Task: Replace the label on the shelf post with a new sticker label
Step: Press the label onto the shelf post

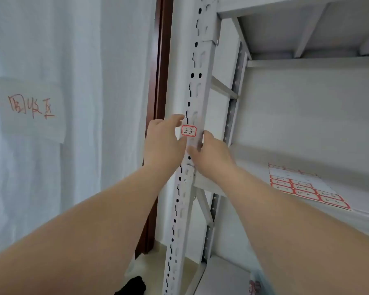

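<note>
A white, red-bordered sticker label (188,131) marked "2-3" sits on the front of the white perforated shelf post (195,86). My left hand (163,141) is at the label's left edge, index finger above it and thumb below, touching the post. My right hand (211,152) holds the post just below and right of the label, its thumb on the post's front. A sheet of red-bordered stickers (305,188) lies on the shelf board to the right.
White shelf boards (307,58) run above and below on the right. A white curtain (73,145) with a paper note in red writing (30,107) hangs on the left. A dark brown door frame (161,71) stands behind the post.
</note>
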A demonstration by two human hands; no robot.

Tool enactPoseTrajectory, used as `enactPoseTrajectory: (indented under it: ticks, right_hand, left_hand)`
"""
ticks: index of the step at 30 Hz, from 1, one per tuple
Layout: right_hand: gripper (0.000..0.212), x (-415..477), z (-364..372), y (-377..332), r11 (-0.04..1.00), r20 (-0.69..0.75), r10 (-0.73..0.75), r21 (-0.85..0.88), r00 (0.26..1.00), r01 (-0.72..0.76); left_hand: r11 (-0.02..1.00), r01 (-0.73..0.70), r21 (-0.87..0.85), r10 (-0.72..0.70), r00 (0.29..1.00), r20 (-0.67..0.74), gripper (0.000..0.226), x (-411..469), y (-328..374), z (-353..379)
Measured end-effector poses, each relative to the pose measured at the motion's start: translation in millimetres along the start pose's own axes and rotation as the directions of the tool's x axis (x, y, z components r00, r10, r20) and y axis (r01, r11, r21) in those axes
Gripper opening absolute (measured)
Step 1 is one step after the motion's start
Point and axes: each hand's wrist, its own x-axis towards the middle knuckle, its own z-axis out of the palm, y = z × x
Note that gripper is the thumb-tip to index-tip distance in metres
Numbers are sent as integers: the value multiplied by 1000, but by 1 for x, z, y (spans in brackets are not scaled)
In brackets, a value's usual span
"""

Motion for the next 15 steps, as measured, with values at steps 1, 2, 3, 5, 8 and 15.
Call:
enactPoseTrajectory:
  ticks: [1,2,3,5,8,15]
  right_hand:
    - [33,2,4,0,999,10,22,48,1000,-22]
    - [35,5,8,1,995,14,43,85,999,-44]
    - [36,6,11,2,993,21,61,102,998,-63]
    - [35,5,15,4,992,14,70,105,997,-71]
    - [32,4,15,10,996,-6,62,57,998,-62]
    - [21,6,15,16,996,49,76,32,996,-77]
  left_hand:
    - [1000,-3,16,3,1000,8,50,1,0,1]
    - [1000,0,28,0,1000,-2,52,2,1,2]
    - [999,3,36,-3,1000,-8,53,3,0,4]
    - [1000,7,22,-7,1000,-15,53,4,0,8]
    - [1000,-9,26,10,1000,-27,55,7,1,11]
    - [1000,-5,29,6,999,-43,63,3,1,14]
